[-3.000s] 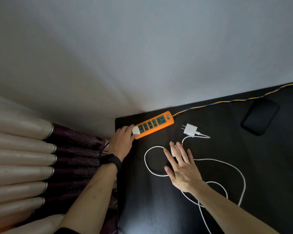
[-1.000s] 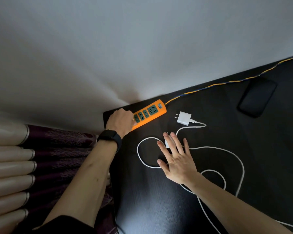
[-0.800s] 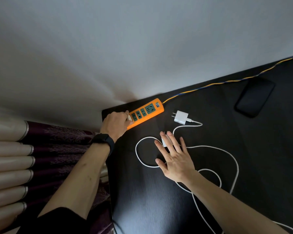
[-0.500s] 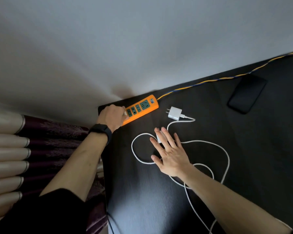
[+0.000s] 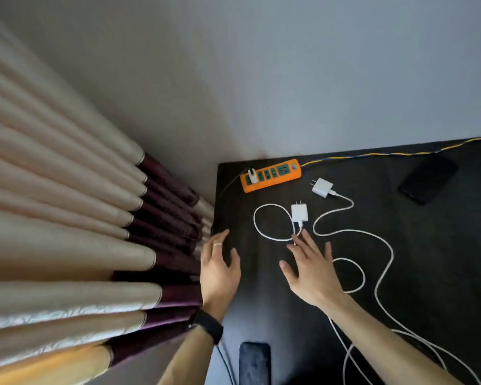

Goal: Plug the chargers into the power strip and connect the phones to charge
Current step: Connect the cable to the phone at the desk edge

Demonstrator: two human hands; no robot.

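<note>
**Hands spread, nothing held**

Left hand (image 5: pixel 220 270) sits at the left edge of the table (image 5: pixel 428 259), fingers straight and loosely parted, pointing away from the person, with nothing in its grasp. A thin ring (image 5: pixel 217 244) circles one finger and a black wristband (image 5: pixel 207 326) wraps the wrist. Right hand (image 5: pixel 311 270) is palm down with fingers fanned wide, its fingertips just short of the nearer charger (image 5: pixel 299 212) and over that charger's white cable (image 5: pixel 264 234). It grips nothing either; whether either palm touches the tabletop cannot be told.

The table is matte black with a faint grain. At its far left corner, close to the wall, lies the power strip (image 5: pixel 271 175) — a rounded orange bar with green socket faces. A small white plug (image 5: pixel 252 175) is seated in its leftmost socket, and a thin dark lead (image 5: pixel 228 184) runs from it off the table edge. A braided yellow-and-blue cord (image 5: pixel 386 154) leaves the strip's right end along the wall.

Both chargers are white, square-bodied blocks with two metal prongs, lying unplugged. The farther charger (image 5: pixel 322 187) rests just in front of the strip's right end, trailing a long white cable (image 5: pixel 383 245) in loose loops.

A glossy black phone (image 5: pixel 428 179) lies at the far right, well apart from the strip. A second dark phone (image 5: pixel 254 362) lies at the near edge between the forearms. Pleated beige curtain (image 5: pixel 67 218) with a deep purple band hangs left of the table.
</note>
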